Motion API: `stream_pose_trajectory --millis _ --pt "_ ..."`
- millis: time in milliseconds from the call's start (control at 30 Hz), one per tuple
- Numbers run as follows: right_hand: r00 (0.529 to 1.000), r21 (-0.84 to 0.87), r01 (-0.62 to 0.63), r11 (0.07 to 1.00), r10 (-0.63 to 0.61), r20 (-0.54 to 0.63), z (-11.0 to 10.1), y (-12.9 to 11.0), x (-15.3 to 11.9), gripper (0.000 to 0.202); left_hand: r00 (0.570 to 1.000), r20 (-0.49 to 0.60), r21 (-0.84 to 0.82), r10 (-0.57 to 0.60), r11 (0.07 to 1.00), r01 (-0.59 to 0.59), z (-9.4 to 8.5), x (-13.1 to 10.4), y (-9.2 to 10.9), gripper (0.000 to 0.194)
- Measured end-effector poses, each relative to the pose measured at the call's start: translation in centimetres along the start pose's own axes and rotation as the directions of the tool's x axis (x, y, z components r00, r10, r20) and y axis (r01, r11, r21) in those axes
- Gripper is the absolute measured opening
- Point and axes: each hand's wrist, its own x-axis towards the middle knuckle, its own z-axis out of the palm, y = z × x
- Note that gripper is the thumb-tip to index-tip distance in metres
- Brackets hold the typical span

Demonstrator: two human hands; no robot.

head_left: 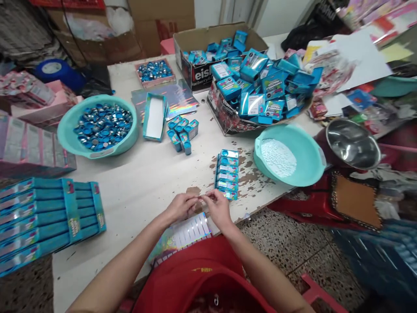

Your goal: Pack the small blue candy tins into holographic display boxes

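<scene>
My left hand [183, 206] and my right hand [217, 208] meet fingertip to fingertip above the table's front edge. Both are closed in a pinch; whatever is between the fingers is too small to make out. Just below them lies a sheet of shiny label strips [192, 230]. A row of blue small boxes [228, 169] stands right behind my right hand. Farther back, a loose group of blue containers [183, 130] sits beside an open blue tray [155, 117] with a white inside.
A turquoise basin of blue caps [67, 130] is at left, stacked blue boxes [52, 217] nearer. At right are a basin with white pellets [309, 161] and a metal bowl [353, 143]. Cartons of blue packs [219, 114] stand behind; a pink tray of caps [156, 82] is farther left.
</scene>
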Motion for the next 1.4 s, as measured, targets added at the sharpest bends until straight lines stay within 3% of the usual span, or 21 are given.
stream_pose_trajectory --millis 67,200,333,500,600,700,800,900,967,1000,1067,1100,1167,1233,1300,1400 --pt "0.987 -0.034 0.014 0.999 -0.020 -0.161 -1.5 0.0 2.3 0.016 0.998 0.024 0.039 0.052 0.998 -0.053 -0.5 3.6 2.8 0.026" --pt "0.911 -0.120 0.010 0.993 -0.058 -0.409 -4.4 0.1 7.7 0.016 0.977 0.093 0.080 0.193 0.976 -0.201 -1.0 10.4 7.4 0.027" --pt "0.868 -0.165 -0.128 0.978 0.030 -0.495 -5.9 0.6 12.3 0.011 0.956 0.106 0.255 0.272 0.922 -0.290 -0.9 15.0 9.1 0.015" --pt "0.872 -0.143 -0.164 0.976 0.076 -0.483 -5.6 1.7 14.6 0.007 0.976 0.060 0.216 0.209 0.952 -0.217 -0.7 17.2 8.5 0.015" --pt "0.841 -0.111 -0.215 0.970 0.126 -0.527 -5.3 2.1 14.8 0.016 0.994 0.005 0.196 0.110 0.975 -0.109 0.1 17.4 7.8 0.014" --pt "0.815 -0.061 -0.273 0.960 0.197 -0.545 -5.6 2.6 15.2 0.025 0.996 -0.091 0.423 -0.017 0.904 0.054 1.5 17.6 7.3 0.020" --pt "0.841 -0.063 -0.295 0.954 0.227 -0.491 -6.5 2.9 15.8 0.016 0.990 -0.137 0.600 -0.018 0.794 0.098 1.9 17.6 7.2 0.030" --pt "0.872 -0.076 -0.280 0.957 0.220 -0.438 -7.3 2.8 15.1 0.015 0.993 -0.118 0.704 0.028 0.707 0.064 -0.5 15.9 6.5 0.038" --pt "0.865 -0.167 -0.139 0.976 0.038 -0.500 -7.5 2.3 13.0 0.016 0.995 -0.097 0.751 -0.001 0.656 0.074 -3.1 12.6 4.8 0.035" --pt "0.839 -0.238 -0.050 0.970 -0.088 -0.537 -7.3 2.0 11.4 0.016 0.995 -0.086 0.754 -0.050 0.649 0.098 -4.3 10.3 3.5 0.033" --pt "0.824 -0.335 0.158 0.929 -0.311 -0.474 -6.2 1.4 7.3 0.016 0.973 0.007 0.755 -0.229 0.640 0.145 -6.0 4.8 0.1 0.029" --pt "0.835 -0.349 0.258 0.901 -0.389 -0.388 -5.2 1.2 5.1 0.015 0.943 0.046 0.742 -0.330 0.643 0.188 -6.3 2.0 -1.8 0.028" --pt "0.844 -0.308 0.447 0.840 -0.510 -0.167 -2.6 1.3 0.9 0.009 0.905 0.040 0.737 -0.423 0.624 0.259 -5.9 -3.0 -5.6 0.027" --pt "0.854 -0.222 0.520 0.825 -0.508 0.113 0.5 2.0 -2.2 0.008 0.903 -0.009 0.621 -0.430 0.705 0.343 -4.5 -6.4 -8.7 0.021" --pt "0.822 -0.181 0.531 0.828 -0.450 0.350 3.2 3.1 -3.9 0.013 0.912 -0.090 0.483 -0.400 0.783 0.391 -3.2 -8.2 -10.7 0.013" --pt "0.733 -0.215 0.565 0.797 -0.364 0.574 6.0 4.4 -5.0 0.019 0.923 -0.178 0.341 -0.342 0.858 0.384 -2.3 -8.6 -11.8 0.010"
